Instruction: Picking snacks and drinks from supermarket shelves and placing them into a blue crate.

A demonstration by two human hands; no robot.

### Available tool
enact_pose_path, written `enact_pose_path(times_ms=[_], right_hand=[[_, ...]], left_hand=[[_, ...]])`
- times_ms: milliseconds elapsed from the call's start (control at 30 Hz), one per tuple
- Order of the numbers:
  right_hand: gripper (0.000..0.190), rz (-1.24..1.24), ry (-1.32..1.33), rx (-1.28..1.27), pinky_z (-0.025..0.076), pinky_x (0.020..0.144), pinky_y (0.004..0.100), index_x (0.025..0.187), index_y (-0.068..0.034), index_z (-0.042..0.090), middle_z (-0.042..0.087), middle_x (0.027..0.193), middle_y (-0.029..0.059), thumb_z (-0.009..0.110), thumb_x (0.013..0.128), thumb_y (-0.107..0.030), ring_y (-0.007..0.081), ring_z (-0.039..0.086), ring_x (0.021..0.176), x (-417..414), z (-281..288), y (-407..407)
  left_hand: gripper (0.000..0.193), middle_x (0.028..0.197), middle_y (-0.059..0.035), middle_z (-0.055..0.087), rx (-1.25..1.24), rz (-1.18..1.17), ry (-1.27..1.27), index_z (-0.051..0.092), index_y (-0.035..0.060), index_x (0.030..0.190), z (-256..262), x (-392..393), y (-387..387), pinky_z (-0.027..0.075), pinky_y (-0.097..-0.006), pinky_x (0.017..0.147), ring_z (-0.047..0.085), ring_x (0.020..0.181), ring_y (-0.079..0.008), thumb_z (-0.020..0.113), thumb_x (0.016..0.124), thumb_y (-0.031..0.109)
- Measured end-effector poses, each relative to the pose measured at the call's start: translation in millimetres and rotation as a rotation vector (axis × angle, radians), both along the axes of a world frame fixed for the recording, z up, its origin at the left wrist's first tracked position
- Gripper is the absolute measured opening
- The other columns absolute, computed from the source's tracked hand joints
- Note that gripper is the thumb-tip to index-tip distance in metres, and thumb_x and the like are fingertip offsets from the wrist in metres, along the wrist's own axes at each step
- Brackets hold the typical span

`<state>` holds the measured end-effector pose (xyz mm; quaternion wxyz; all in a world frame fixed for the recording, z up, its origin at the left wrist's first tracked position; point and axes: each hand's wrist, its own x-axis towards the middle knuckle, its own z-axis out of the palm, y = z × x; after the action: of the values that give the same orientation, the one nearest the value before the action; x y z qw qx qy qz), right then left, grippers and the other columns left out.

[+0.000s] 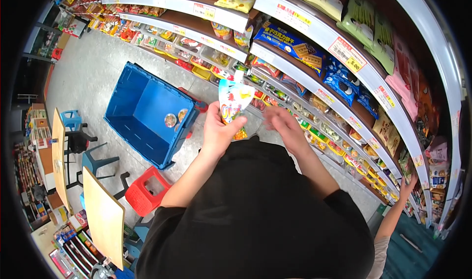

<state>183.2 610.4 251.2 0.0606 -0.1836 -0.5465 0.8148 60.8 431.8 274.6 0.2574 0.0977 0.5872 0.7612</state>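
My left hand grips a spouted pouch with a white cap and a colourful fruit print. The pouch is held upright in front of my chest, its cap toward the shelves. To its right, my right hand is slightly blurred, its fingers apart and nothing in it. Left of my hands is a blue plastic crate. Several round lidded cups lie at its right end. The lower part of the pouch is partly hidden by my left thumb.
Snack shelves with price tags curve along the front and right. A red stool stands by the crate, near wooden tabletops and a dark blue stool. At far right, another person's hand reaches to the shelf.
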Motion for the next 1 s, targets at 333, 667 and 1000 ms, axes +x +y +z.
enact_pose_path(times_ms=[333,667,1000], right_hand=[[0.023,0.049,0.172,-0.222,0.053,0.078,0.0273,0.113,0.001,0.062,0.068,0.101,0.0056,0.064,0.094,-0.012,0.0097,0.064,0.089,-34.8,39.9,-28.7],[0.022,-0.176,0.134,-0.276,0.054,0.078,0.0288,0.111,-0.001,0.064,0.069,0.1,0.0049,0.062,0.097,-0.018,0.0109,0.066,0.089,-31.1,50.4,-41.1],[0.028,-0.204,0.057,-0.524,0.052,0.084,0.0291,0.121,-0.004,0.058,0.065,0.11,0.0039,0.058,0.1,-0.022,0.0112,0.064,0.098,-45.8,38.6,-66.8]], left_hand=[[0.068,0.117,-0.0103,0.061,-0.129,-0.289,0.04,0.039,-0.001,0.137,29.0,35.3,-27.5,0.051,-0.0309,0.089,0.061,0.105,-0.0156,0.077,0.082,0.011],[0.04,0.117,-0.0081,0.064,-0.003,-0.417,-0.287,0.052,-0.002,0.127,27.6,36.7,-22.8,0.051,-0.0301,0.091,0.062,0.104,-0.0143,0.066,0.09,0.004],[0.034,0.113,-0.0079,0.065,-0.034,-0.373,-0.291,0.054,-0.003,0.123,23.5,14.8,-31.8,0.052,-0.0289,0.087,0.063,0.1,-0.0124,0.065,0.09,0.002]])
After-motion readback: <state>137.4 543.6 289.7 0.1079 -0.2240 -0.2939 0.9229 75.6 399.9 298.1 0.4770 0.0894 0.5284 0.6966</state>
